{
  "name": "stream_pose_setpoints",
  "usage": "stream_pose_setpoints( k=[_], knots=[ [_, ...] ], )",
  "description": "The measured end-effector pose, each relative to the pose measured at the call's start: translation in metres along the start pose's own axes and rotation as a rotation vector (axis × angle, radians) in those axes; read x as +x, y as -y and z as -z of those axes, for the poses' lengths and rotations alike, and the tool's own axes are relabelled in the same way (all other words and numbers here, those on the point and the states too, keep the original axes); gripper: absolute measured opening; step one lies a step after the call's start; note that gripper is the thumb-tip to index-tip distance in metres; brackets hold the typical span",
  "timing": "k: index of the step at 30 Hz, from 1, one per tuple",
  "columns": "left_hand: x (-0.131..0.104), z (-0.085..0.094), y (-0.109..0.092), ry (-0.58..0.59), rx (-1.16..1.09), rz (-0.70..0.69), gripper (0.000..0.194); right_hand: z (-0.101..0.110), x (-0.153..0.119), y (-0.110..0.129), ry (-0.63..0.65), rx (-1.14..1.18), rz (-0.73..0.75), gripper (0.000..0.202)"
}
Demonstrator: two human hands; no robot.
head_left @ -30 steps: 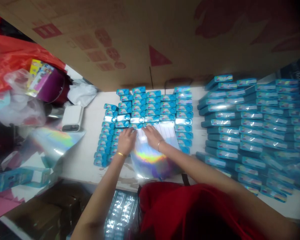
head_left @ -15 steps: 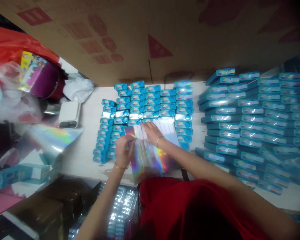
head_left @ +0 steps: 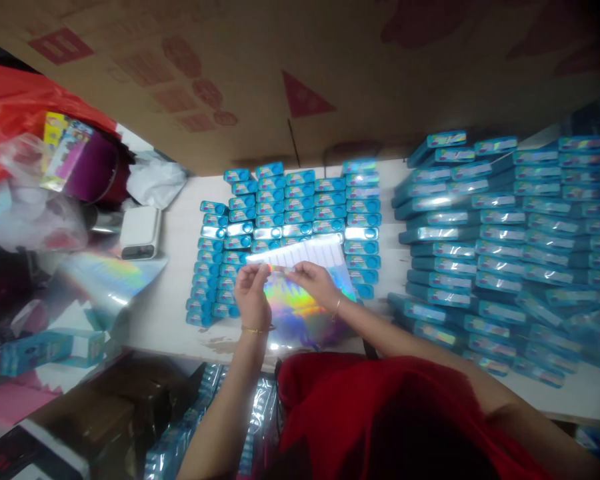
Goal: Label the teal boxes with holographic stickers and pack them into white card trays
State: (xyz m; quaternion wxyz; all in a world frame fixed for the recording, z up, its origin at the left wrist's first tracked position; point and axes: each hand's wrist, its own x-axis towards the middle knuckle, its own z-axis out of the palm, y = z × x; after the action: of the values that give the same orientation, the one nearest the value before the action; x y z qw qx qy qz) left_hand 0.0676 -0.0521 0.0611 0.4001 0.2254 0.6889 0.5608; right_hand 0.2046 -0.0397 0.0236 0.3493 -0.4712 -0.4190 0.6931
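Observation:
My left hand (head_left: 253,293) and my right hand (head_left: 319,283) face each other, fingertips pinched on the two ends of a small, narrow sticker strip (head_left: 279,269). The strip is held out level between them, its print too small to read. Just beneath lies a shiny rainbow-coloured sticker sheet (head_left: 300,313) with a row of pale strips along its far edge. My left thumb and fingers are closed on the strip's left end, the right ones on its right end. Beyond the sheet stand rows of small blue boxes (head_left: 300,203), the nearest partly covered by it.
More blue boxes (head_left: 500,250) fill the right of the white table (head_left: 170,293). A white device (head_left: 141,232), a plastic bag (head_left: 155,179) and a spare shiny sheet (head_left: 115,280) lie left. A large cardboard carton (head_left: 230,80) walls off the back.
Both hands have come off the sheet's far edge and now hold a strip between them, nearer my body. The sheet lies flatter, and the view has shifted slightly.

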Motion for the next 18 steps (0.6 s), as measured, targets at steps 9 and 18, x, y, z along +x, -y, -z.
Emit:
stream_pose_setpoints(
  k=[9, 18],
  knots=[
    [0.019, -0.019, 0.051, 0.115, 0.786, -0.383, 0.012, 0.032, 0.023, 0.005, -0.178, -1.08, 0.18, 0.019],
    [0.057, 0.018, 0.046, 0.155, 1.005, -0.518, 0.023, 0.032, 0.023, 0.001, -0.18, -1.228, 0.203, 0.038]
  ],
)
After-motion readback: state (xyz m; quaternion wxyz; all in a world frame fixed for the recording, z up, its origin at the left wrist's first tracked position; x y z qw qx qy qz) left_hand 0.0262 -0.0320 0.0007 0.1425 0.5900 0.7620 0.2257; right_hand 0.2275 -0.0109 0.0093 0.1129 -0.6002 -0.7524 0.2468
